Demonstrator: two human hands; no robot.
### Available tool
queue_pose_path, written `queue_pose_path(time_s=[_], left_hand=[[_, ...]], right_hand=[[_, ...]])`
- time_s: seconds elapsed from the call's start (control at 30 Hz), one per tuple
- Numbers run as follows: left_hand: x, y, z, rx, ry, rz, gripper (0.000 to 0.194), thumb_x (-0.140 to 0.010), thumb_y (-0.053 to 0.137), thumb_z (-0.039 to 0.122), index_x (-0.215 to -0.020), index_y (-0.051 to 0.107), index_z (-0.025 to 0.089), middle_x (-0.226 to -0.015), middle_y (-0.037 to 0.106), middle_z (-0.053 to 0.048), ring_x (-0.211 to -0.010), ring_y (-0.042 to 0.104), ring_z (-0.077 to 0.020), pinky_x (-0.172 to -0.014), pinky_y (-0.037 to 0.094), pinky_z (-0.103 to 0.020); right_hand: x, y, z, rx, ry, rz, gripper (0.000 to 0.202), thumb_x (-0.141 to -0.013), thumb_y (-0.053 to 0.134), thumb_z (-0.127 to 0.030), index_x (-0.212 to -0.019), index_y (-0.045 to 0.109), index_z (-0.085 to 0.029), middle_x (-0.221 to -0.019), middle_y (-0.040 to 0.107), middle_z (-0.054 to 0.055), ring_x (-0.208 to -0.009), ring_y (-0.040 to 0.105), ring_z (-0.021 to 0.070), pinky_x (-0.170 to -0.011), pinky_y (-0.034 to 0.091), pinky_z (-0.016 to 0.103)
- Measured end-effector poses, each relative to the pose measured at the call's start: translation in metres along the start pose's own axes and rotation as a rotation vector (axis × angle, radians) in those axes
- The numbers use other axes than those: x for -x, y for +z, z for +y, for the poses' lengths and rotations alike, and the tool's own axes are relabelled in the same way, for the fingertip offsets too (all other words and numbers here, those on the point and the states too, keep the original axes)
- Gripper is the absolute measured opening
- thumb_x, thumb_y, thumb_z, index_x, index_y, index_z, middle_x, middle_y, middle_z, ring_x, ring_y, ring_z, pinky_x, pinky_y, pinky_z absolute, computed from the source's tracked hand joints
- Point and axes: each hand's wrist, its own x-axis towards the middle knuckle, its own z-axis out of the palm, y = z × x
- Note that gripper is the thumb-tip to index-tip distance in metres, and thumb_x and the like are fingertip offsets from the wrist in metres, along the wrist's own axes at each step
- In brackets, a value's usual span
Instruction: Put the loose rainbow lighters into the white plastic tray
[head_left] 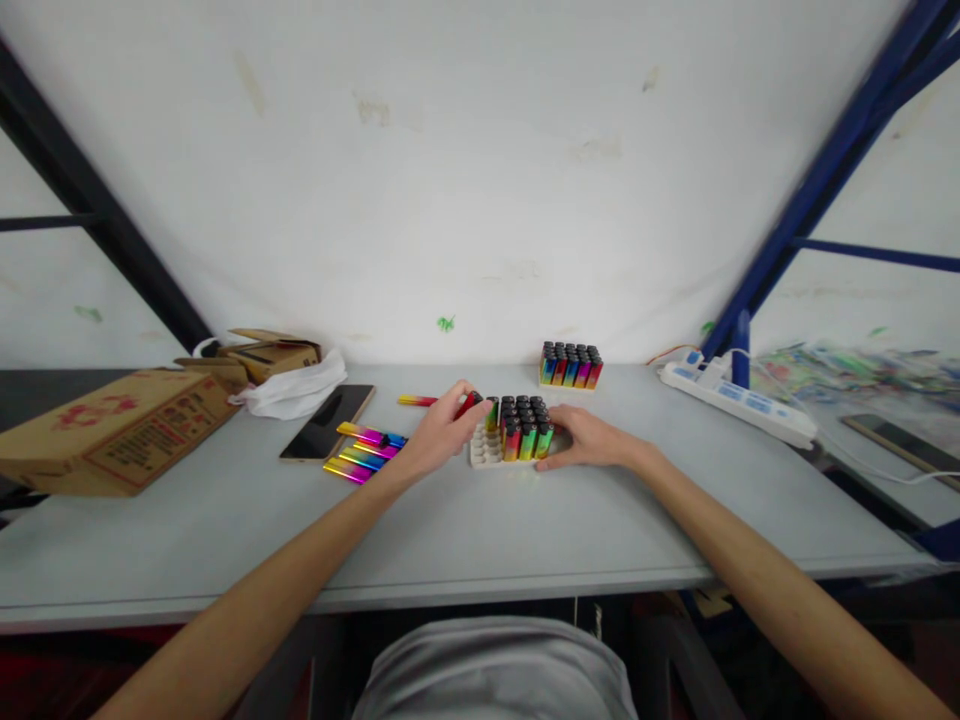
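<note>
A white tray (487, 452) with round holes stands mid-table, several upright lighters (528, 432) with black tops filling its middle and right part. Holes show at its left side. My left hand (442, 428) is closed on a red lighter (466, 405) at the tray's left edge. Fingers of my right hand (581, 438) are apart and rest against the tray's right side, beside the lighters. Several shiny multicoloured lighters (365, 452) lie flat to the left of my left hand. Another red and yellow one (417, 400) lies behind it.
A second full lighter tray (568, 387) stands near the wall. On the left are a dark phone (328, 422), a white bag (294, 390) and cardboard boxes (120, 430). A white power strip (739, 402) with cables lies at the right, near a blue frame (795, 190).
</note>
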Motion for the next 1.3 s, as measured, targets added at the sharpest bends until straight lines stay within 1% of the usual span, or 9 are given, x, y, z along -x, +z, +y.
queue_pose_path(time_s=[0.17,0.27,0.33,0.4,0.5,0.57,0.8,1.13,1.3], left_hand=[[0.000,-0.004,-0.002,-0.053,-0.083,-0.047,0.032,-0.096,0.053,0.054,-0.100,0.036,0.027,-0.063,0.047,0.012,-0.034,0.031,-0.0049,-0.035,0.023,-0.017],[0.000,-0.006,-0.001,-0.079,-0.062,-0.113,0.032,-0.099,0.045,0.057,-0.099,0.038,0.025,-0.070,0.054,0.009,-0.034,0.036,-0.0056,-0.035,0.030,-0.020],[0.000,-0.007,0.001,-0.108,-0.006,-0.141,0.034,-0.100,0.042,0.057,-0.095,0.044,0.023,-0.069,0.055,0.006,-0.043,0.048,-0.0096,-0.043,0.041,-0.024],[-0.001,-0.008,0.004,-0.181,0.089,-0.123,0.035,-0.100,0.043,0.053,-0.094,0.053,0.020,-0.075,0.059,0.000,-0.063,0.059,-0.0149,-0.058,0.051,-0.028],[-0.002,-0.009,0.009,-0.331,0.228,-0.049,0.036,-0.100,0.046,0.047,-0.097,0.066,0.018,-0.093,0.062,-0.006,-0.090,0.061,-0.0198,-0.080,0.053,-0.032],[-0.003,-0.011,0.009,-0.391,0.271,-0.033,0.038,-0.100,0.046,0.046,-0.100,0.071,0.017,-0.095,0.061,-0.007,-0.095,0.060,-0.0207,-0.087,0.052,-0.034],[-0.006,-0.017,-0.001,-0.249,0.299,-0.014,0.036,-0.094,0.061,0.045,-0.113,0.075,0.018,-0.105,0.068,-0.010,-0.098,0.066,-0.0212,-0.081,0.058,-0.031],[-0.005,-0.010,-0.007,-0.364,0.352,-0.046,0.029,-0.088,0.069,0.040,-0.107,0.077,0.019,-0.106,0.074,-0.009,-0.091,0.069,-0.0207,-0.080,0.061,-0.033],[-0.008,-0.017,-0.007,-0.427,0.383,-0.042,0.024,-0.089,0.069,0.035,-0.105,0.074,0.018,-0.101,0.076,-0.007,-0.084,0.069,-0.0185,-0.081,0.059,-0.032]], right_hand=[[0.001,0.000,0.000,0.016,0.010,-0.002,0.062,-0.070,0.081,-0.064,-0.106,0.069,-0.015,-0.093,0.069,0.007,-0.080,0.059,0.0237,-0.072,0.046,0.033],[0.001,-0.001,-0.001,0.006,-0.001,-0.007,0.062,-0.070,0.082,-0.064,-0.107,0.069,-0.015,-0.095,0.070,0.007,-0.080,0.059,0.0238,-0.074,0.046,0.033],[0.001,-0.001,-0.001,0.002,-0.002,-0.010,0.062,-0.071,0.081,-0.064,-0.107,0.069,-0.015,-0.095,0.070,0.007,-0.081,0.059,0.0239,-0.074,0.046,0.033],[0.000,-0.001,0.000,0.005,0.001,-0.009,0.063,-0.070,0.081,-0.064,-0.108,0.069,-0.015,-0.095,0.070,0.007,-0.080,0.059,0.0240,-0.074,0.046,0.033],[0.000,-0.001,0.001,0.024,-0.006,-0.014,0.064,-0.070,0.082,-0.064,-0.109,0.069,-0.015,-0.096,0.070,0.008,-0.081,0.059,0.0241,-0.073,0.045,0.033],[0.000,0.000,0.002,0.046,-0.006,-0.017,0.064,-0.071,0.081,-0.064,-0.109,0.068,-0.015,-0.096,0.069,0.008,-0.080,0.059,0.0241,-0.072,0.044,0.033],[0.000,0.001,0.003,0.079,-0.006,-0.015,0.063,-0.073,0.079,-0.067,-0.106,0.067,-0.014,-0.095,0.068,0.008,-0.081,0.059,0.0246,-0.072,0.043,0.033],[0.001,0.000,0.002,0.065,0.008,-0.016,0.063,-0.073,0.079,-0.066,-0.108,0.067,-0.014,-0.094,0.068,0.008,-0.080,0.059,0.0237,-0.071,0.043,0.032],[0.000,0.001,0.003,0.034,0.009,-0.011,0.065,-0.071,0.081,-0.065,-0.111,0.068,-0.015,-0.099,0.070,0.009,-0.083,0.060,0.0250,-0.073,0.045,0.033]])
